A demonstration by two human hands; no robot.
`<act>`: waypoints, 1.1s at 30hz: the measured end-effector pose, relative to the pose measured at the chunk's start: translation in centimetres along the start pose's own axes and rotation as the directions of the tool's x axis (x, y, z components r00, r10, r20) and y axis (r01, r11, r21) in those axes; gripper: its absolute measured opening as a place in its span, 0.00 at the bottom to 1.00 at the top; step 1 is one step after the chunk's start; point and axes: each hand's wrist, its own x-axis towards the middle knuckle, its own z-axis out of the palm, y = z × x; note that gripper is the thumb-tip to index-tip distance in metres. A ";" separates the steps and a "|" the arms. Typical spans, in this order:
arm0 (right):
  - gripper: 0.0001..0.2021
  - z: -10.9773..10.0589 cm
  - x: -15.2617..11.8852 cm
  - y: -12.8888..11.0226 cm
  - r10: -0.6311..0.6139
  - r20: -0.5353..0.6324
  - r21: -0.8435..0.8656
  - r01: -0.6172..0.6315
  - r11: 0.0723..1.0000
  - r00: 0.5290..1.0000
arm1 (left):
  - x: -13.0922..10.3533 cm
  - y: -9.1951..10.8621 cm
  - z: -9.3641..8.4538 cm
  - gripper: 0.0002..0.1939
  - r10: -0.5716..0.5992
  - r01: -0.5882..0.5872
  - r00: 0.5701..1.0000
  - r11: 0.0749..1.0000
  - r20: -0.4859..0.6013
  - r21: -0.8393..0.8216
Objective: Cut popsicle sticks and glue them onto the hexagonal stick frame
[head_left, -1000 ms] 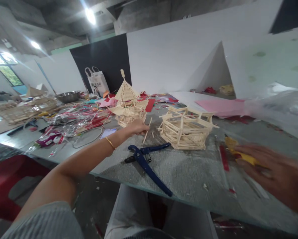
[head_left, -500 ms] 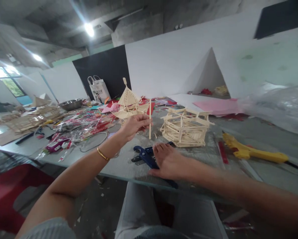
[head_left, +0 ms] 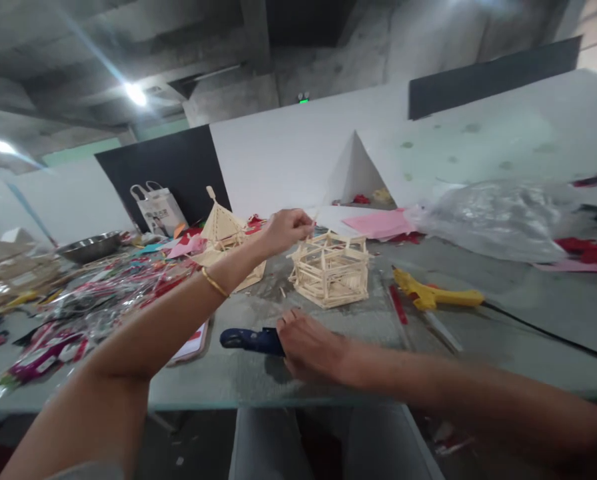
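Right hand (head_left: 311, 347) around blue cutter (head_left: 252, 340), left hand (head_left: 287, 230) apparently pinching thin stick (head_left: 315, 217).

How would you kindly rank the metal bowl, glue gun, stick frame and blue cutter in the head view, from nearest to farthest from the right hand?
1. Blue cutter: in the right hand's grip.
2. Stick frame: just beyond the hand, slightly right.
3. Glue gun: farther off to the right.
4. Metal bowl: far back on the left.

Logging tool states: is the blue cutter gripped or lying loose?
Gripped: the right hand is closed around the blue cutter, whose front end juts out.
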 end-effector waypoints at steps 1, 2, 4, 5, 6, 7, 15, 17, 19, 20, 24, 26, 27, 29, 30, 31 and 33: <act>0.16 0.0 -0.7 0.0 -0.007 -0.029 0.020 0.008 1.000 1.000 | 1.4 0.6 0.5 0.05 0.046 -0.050 0.998 0.995 0.053 0.091; 0.17 0.2 -1.4 0.2 -0.015 -0.048 0.047 0.017 0.999 0.999 | 2.7 1.2 1.0 0.05 0.075 -0.094 0.991 0.981 0.114 0.170; 0.16 0.6 -2.6 0.7 -0.023 -0.056 0.111 0.029 0.993 0.998 | 4.8 2.2 2.0 0.05 0.087 -0.154 0.966 0.950 0.243 0.273; 0.15 0.9 -3.1 1.0 -0.019 -0.050 0.140 0.026 0.990 0.999 | 5.6 2.6 2.4 0.06 0.081 -0.174 0.950 0.938 0.300 0.300; 0.15 1.2 -3.5 1.4 -0.011 -0.052 0.163 0.020 0.986 0.999 | 6.1 2.9 2.7 0.06 0.074 -0.192 0.934 0.930 0.351 0.314; 0.16 1.6 -3.8 1.7 0.002 -0.064 0.182 0.009 0.983 0.998 | 6.6 3.1 3.0 0.07 0.070 -0.207 0.917 0.925 0.393 0.319; 0.16 2.6 -4.3 1.8 -0.042 -0.183 0.189 0.077 0.979 0.982 | 7.2 4.0 4.6 0.07 0.024 -0.167 0.872 0.953 0.488 0.252; 0.16 2.5 -4.3 1.7 -0.046 -0.186 0.184 0.081 0.980 0.982 | 7.3 3.8 5.1 0.07 0.026 -0.171 0.867 0.953 0.497 0.250; 0.17 2.4 -4.4 1.7 -0.042 -0.193 0.177 0.077 0.981 0.980 | 7.4 3.5 5.4 0.07 0.015 -0.162 0.871 0.952 0.491 0.258; 0.16 2.4 -4.4 1.7 -0.042 -0.193 0.173 0.076 0.982 0.980 | 7.5 3.3 5.5 0.07 0.004 -0.153 0.873 0.952 0.487 0.265; 0.16 2.2 -4.3 1.7 -0.039 -0.177 0.184 0.072 0.980 0.983 | 7.6 2.8 5.8 0.07 -0.049 -0.103 0.872 0.954 0.488 0.280; 0.16 2.1 -4.3 1.7 -0.033 -0.177 0.189 0.067 0.980 0.984 | 7.6 2.7 5.8 0.07 -0.053 -0.093 0.868 0.959 0.494 0.267; 0.17 2.2 -4.3 1.7 -0.032 -0.178 0.187 0.065 0.980 0.984 | 7.5 2.7 5.7 0.07 -0.049 -0.095 0.866 0.961 0.498 0.259; 0.17 2.2 -4.3 1.7 -0.027 -0.179 0.181 0.060 0.982 0.983 | 7.5 2.6 5.7 0.08 -0.035 -0.107 0.863 0.962 0.504 0.250; 0.18 2.3 -4.3 1.7 -0.027 -0.183 0.178 0.060 0.982 0.983 | 7.5 2.6 5.7 0.09 -0.028 -0.116 0.862 0.961 0.505 0.250; 0.18 2.4 -4.2 1.7 -0.025 -0.189 0.176 0.059 0.983 0.982 | 7.5 2.5 5.7 0.10 -0.023 -0.123 0.862 0.960 0.507 0.253; 0.19 2.6 -4.2 1.8 -0.021 -0.199 0.181 0.058 0.982 0.980 | 7.5 2.6 5.8 0.10 -0.021 -0.134 0.860 0.955 0.510 0.265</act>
